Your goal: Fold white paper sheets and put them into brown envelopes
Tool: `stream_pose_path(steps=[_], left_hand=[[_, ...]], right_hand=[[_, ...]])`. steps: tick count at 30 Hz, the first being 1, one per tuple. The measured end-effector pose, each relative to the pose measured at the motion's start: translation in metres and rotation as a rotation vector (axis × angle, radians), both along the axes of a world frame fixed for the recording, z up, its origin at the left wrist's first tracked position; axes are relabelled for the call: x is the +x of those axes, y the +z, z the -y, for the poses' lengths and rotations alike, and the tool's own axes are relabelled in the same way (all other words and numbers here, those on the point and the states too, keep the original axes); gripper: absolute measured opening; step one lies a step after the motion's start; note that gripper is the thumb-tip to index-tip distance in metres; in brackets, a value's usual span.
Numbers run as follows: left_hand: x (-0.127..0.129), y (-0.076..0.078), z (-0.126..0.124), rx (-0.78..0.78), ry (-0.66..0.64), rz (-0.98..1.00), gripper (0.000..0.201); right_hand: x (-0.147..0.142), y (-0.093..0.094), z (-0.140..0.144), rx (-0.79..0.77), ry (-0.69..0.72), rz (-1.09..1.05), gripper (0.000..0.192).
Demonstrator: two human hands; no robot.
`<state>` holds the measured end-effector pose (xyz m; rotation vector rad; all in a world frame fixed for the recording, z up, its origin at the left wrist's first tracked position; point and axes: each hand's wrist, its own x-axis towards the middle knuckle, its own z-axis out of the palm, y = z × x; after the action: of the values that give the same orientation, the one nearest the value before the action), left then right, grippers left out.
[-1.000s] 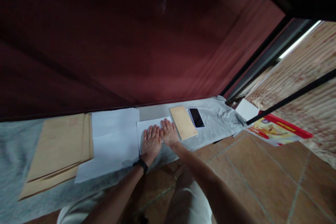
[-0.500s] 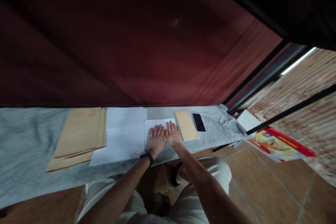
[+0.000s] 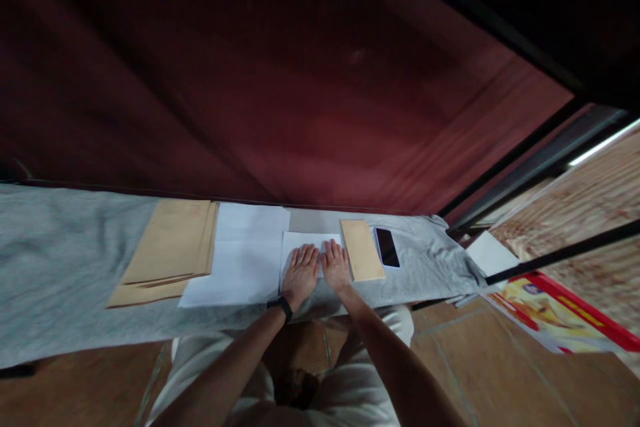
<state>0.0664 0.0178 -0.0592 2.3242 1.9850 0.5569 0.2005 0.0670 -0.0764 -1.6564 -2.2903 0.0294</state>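
Left hand (image 3: 301,275) and right hand (image 3: 335,268) rest open and flat, gripping nothing, on a white sheet (image 3: 299,239) directly beneath them; a tan envelope (image 3: 363,251), long axis pointing forward, lies just beyond the nearer right hand's outer side.

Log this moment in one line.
left hand: flat on small sheet | right hand: flat on same sheet | right of sheet: tan envelope, then phone | left of sheet: large sheet, then brown stack
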Motion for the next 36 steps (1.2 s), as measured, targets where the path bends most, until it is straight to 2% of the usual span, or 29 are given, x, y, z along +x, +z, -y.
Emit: stream_pose_path(steps=[5,7,14,22,30,36], left_hand=[[0.000,-0.004,-0.001,0.018,-0.022,-0.035,0.053],[0.000,-0.006,-0.001,0.016,-0.008,-0.038,0.054],[0.000,-0.006,0.009,0.031,0.012,-0.043,0.053],[0.001,-0.003,0.012,0.048,0.002,-0.033,0.052],[0.000,-0.010,0.010,0.052,0.021,-0.014,0.054],[0.000,-0.018,0.008,0.050,0.090,0.025,0.058]], right_hand=[[-0.016,0.000,-0.012,0.029,0.292,-0.087,0.048],[-0.023,0.001,-0.016,0.021,0.345,-0.102,0.047],[-0.015,0.005,-0.026,0.016,0.344,-0.075,0.043],[-0.009,0.006,-0.024,-0.022,0.292,-0.078,0.044],[-0.015,0.005,-0.027,-0.032,0.310,-0.151,0.045],[-0.027,0.004,-0.026,-0.018,0.349,-0.083,0.045]])
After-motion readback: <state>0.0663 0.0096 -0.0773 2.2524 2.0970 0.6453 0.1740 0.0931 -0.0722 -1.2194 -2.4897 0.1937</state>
